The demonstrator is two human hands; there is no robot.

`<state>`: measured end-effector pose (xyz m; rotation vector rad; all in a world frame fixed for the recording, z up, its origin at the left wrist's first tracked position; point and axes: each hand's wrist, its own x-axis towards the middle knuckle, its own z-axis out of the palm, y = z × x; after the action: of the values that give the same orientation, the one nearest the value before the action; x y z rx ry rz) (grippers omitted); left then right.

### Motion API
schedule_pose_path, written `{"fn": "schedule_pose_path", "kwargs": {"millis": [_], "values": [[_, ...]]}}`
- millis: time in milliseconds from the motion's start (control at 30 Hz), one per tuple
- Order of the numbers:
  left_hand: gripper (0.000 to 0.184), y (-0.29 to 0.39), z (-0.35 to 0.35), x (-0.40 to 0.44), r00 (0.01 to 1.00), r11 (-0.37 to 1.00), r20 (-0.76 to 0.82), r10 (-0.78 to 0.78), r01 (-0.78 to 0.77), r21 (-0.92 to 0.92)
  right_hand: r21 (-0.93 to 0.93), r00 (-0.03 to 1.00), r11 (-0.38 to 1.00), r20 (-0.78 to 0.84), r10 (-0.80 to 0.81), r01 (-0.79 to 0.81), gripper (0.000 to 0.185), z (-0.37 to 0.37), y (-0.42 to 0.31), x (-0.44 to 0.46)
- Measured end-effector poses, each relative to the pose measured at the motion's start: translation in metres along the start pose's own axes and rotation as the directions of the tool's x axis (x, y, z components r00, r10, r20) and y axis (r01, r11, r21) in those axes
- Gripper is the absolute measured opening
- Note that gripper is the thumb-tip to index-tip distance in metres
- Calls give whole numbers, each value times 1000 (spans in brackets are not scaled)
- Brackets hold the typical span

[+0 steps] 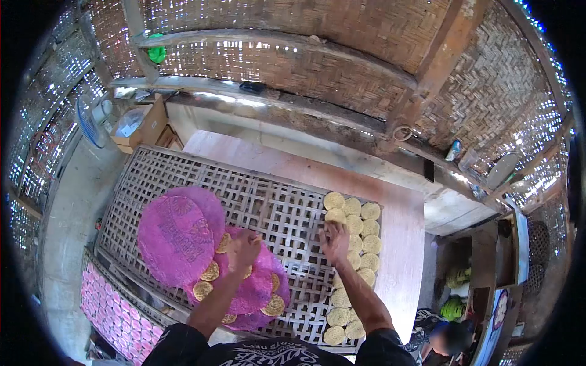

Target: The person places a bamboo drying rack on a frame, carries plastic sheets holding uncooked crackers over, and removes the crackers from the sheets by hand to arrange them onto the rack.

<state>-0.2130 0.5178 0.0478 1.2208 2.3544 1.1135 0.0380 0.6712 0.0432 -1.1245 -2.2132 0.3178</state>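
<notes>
My left hand (245, 249) is closed above a pink, net-like sheet (183, 235) with dark print. A bit of yellow shows at its fingertips, too small to make out. Round, rough-textured yellow discs (273, 305) lie scattered on and among the pink sheets. On the right side of a woven bamboo rack (268, 210), my right hand (334, 241) has its fingers bent at the near edge of a yellow disc (336, 215). This disc sits at the inner side of several neat rows of similar discs (370, 244). The hand partly hides the discs beneath it.
The rack rests on a pale wooden board (400, 244). At lower left is another rack with pink pieces (113, 299). A cardboard box (143, 125) and a blue fan (90, 122) stand at upper left. Another person (448, 338) is at lower right, near shelves.
</notes>
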Motion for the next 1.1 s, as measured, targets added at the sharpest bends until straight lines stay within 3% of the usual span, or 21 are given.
{"fn": "schedule_pose_path", "kwargs": {"millis": [33,67,100,133,233,333,367,467,500,600,633,733,767,900,1000,1033,1100], "values": [[11,20,-1,-4,1000,1000,-2,2,-2,-29,160,987,981,132,90,-111,30,18,0,-13],[11,34,2,-8,1000,998,-4,4,-4,-59,513,917,769,316,243,-381,35,19,-26,-17],[16,32,16,-13,983,981,4,185,-185,-64,587,708,397,614,350,-706,33,14,-45,-11],[22,32,26,-16,931,929,17,364,-362,-71,456,424,-53,859,288,-888,30,11,-57,-7],[37,41,47,-11,889,878,31,457,-445,-178,597,554,-127,790,261,-792,22,49,-35,-13],[45,10,93,14,996,917,81,31,4,-398,669,625,-51,716,310,-741,15,40,-29,0],[41,8,103,25,956,732,277,-99,259,-630,655,617,0,711,338,-755,9,31,-39,10],[35,5,119,63,849,596,523,-73,458,-660,664,682,202,624,381,-720,7,38,-24,22],[24,19,111,72,853,683,514,-92,430,-591,614,664,270,619,419,-742,16,45,-15,29],[19,41,126,93,936,868,344,-70,227,-442,426,907,801,171,386,-421,22,67,17,40],[18,48,136,97,971,832,240,-14,144,-536,314,935,881,118,334,-354,22,71,29,50],[20,64,159,118,955,863,271,-117,233,-448,68,950,947,12,313,-314,22,71,41,75],[20,54,183,127,983,915,184,-20,92,-392,69,932,930,42,360,-362,23,68,41,84],[26,39,213,150,976,971,209,68,-16,-240,-76,968,967,51,247,-243,38,62,47,95],[24,61,135,135,973,960,226,33,32,-278,-109,982,982,-128,139,-153,44,55,33,83],[24,36,123,130,968,947,216,127,-54,-316,-62,982,980,-15,188,-189,46,45,19,78],[23,-12,80,106,925,925,65,375,-369,-86,11,997,998,61,54,-55,44,47,-7,50]]}}
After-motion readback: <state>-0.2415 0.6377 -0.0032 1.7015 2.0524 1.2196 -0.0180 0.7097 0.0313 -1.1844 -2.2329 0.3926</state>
